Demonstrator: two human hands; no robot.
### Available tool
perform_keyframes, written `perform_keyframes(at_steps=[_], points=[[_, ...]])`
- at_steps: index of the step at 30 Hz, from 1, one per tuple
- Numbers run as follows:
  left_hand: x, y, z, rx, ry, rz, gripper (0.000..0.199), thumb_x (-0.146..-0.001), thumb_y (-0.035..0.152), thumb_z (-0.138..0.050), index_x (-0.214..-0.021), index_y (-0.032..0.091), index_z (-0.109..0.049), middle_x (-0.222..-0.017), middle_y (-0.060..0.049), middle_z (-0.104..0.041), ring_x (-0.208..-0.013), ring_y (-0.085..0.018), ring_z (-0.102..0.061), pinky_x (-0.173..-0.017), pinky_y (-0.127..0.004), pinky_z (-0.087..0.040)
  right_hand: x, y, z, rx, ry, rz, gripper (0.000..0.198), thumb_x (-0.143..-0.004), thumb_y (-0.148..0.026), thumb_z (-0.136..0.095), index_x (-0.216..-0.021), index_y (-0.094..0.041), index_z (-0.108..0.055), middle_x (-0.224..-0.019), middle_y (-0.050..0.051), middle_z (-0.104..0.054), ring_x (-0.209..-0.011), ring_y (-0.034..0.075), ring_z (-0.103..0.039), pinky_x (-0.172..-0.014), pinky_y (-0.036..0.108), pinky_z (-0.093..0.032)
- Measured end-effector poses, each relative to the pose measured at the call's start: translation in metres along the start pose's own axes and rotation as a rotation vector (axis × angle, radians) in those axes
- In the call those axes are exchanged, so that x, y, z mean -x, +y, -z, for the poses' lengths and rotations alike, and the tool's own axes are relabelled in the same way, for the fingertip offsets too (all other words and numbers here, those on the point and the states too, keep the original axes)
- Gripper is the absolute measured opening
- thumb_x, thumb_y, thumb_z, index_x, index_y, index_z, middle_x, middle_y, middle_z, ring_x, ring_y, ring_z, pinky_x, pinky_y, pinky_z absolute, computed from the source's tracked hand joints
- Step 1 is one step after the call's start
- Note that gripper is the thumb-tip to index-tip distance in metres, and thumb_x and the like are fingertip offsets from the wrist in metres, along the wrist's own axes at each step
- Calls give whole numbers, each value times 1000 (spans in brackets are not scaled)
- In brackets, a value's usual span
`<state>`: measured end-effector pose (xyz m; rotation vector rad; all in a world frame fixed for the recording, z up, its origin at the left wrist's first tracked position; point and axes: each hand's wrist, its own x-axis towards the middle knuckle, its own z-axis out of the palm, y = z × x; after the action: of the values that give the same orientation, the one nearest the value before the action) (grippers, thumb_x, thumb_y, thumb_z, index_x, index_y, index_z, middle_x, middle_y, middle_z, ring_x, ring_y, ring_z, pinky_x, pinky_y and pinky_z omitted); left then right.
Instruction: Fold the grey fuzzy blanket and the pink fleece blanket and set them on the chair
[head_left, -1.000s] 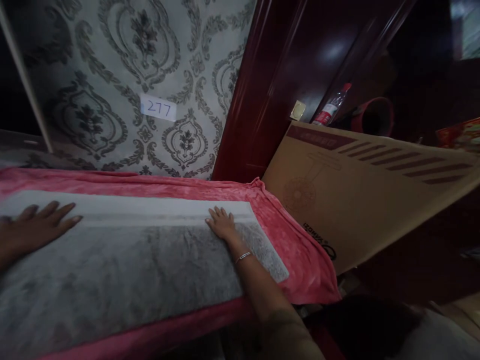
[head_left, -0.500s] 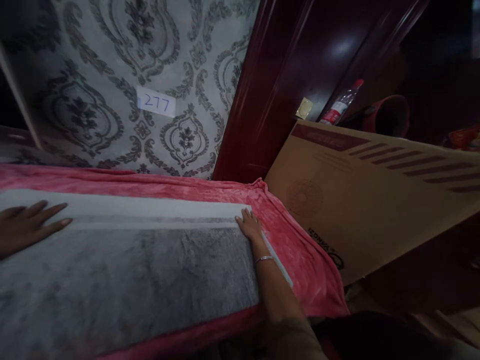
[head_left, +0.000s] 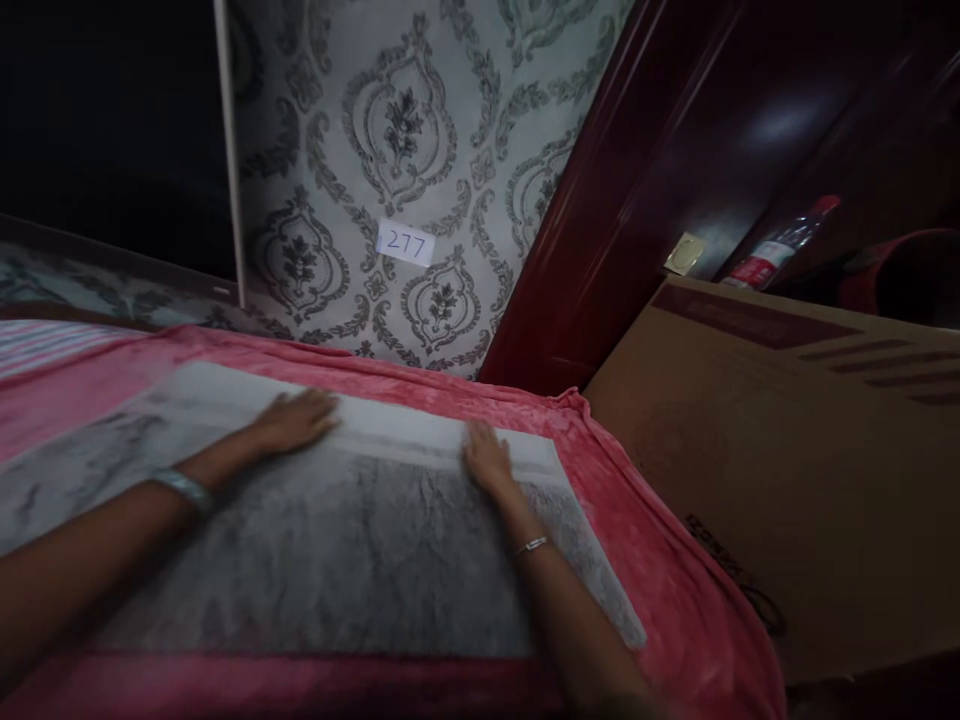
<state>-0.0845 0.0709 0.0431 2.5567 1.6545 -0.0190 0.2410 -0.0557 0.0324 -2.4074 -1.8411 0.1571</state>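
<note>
A grey mottled mat [head_left: 420,560] with a white band along its far edge lies spread flat over a pink blanket [head_left: 622,530]. My left hand [head_left: 296,418] rests palm down on the white band, fingers stretched out and slightly blurred. On the same band, a little way to the right, my right hand [head_left: 486,455] lies with its fingers extended, short of the mat's far right corner. Both hands are empty. The near edge of the mat is partly covered by my forearms.
A large cardboard box [head_left: 810,480] leans at the right, with a plastic bottle [head_left: 780,245] behind it. A dark red panel [head_left: 562,290] and patterned wallpaper with a paper label [head_left: 406,243] reading 277 stand behind. At upper left is a dark screen [head_left: 105,130].
The view has turned left, showing more of the mat and the screen. My left hand has moved right along the white band. My right hand has slid left, away from the corner.
</note>
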Motion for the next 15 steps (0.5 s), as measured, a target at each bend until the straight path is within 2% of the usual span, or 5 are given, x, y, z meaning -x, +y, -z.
perform_keyframes(at_steps=[3,6,9,13,15], points=[[-16,55,-16,83,-63,-285,64,-96,54,-27,-156,32,-31,-166,-1,-22,-155,-24,-15,-123,-51,-12,-6,-53,-12,-38,-44,244,55,-105,-41,-30,-158,-33,-24,-167,-4,-18,-153,21,-16,-121,46,-18],[-26,65,-29,91,-69,-368,65,-95,55,-30,-156,32,-33,-165,-4,-24,-154,-26,-17,-123,-53,-9,-14,-60,-21,-44,-78,301,52,-105,-46,-29,-156,-37,-30,-166,-7,-22,-153,20,-16,-121,44,-16],[-28,20,-27,53,-19,-235,65,-96,55,-28,-157,30,-31,-166,-4,-21,-155,-24,-15,-123,-50,-8,-22,-16,-21,-10,-87,158,54,-105,-46,-29,-157,-32,-30,-166,-2,-21,-153,21,-15,-122,48,-15],[-18,-79,-12,32,9,13,68,-99,50,-12,-158,17,-25,-166,-11,-21,-154,-28,-14,-120,-56,-4,-23,72,-15,50,-77,-96,55,-105,-41,-25,-159,-27,-25,-167,3,-17,-154,25,-11,-121,54,-14],[-12,-121,-8,-10,26,150,72,-99,51,1,-159,19,-22,-167,-7,-19,-154,-26,-12,-120,-55,-3,-20,104,-15,68,-75,-187,56,-106,-40,-22,-160,-27,-23,-168,3,-16,-154,25,-11,-121,55,-16]])
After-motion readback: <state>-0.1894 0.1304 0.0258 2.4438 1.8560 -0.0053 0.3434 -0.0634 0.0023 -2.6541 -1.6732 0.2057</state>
